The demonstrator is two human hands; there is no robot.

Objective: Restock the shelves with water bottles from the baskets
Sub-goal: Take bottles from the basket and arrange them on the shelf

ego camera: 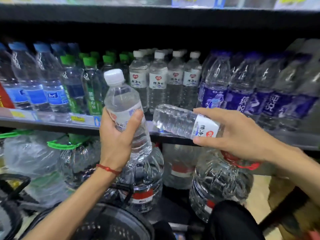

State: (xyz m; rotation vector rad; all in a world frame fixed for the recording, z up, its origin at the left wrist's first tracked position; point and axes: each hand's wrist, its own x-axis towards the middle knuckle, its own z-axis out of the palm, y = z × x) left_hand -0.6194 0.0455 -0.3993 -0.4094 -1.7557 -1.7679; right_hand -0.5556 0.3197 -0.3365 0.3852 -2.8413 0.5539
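Cap of the bottle hidden behind the right hand; basket cut off by the lower edge; price tags blurred.

A: The upright bottle at centre frame?
B: Clear thin plastic, glossy, ribbed lower down; its cap is white plastic, ridged and duller.
A: And the tilted bottle to its right?
B: Same clear glossy plastic, with a smooth white film label.
A: The shelf edge?
B: Dark and matt, looks like painted metal.
A: Lower centre?
B: A basket of black plastic mesh, matt; a red bracelet of woven thread; big jugs of clear shiny plastic. The green handles at left are smooth plastic.
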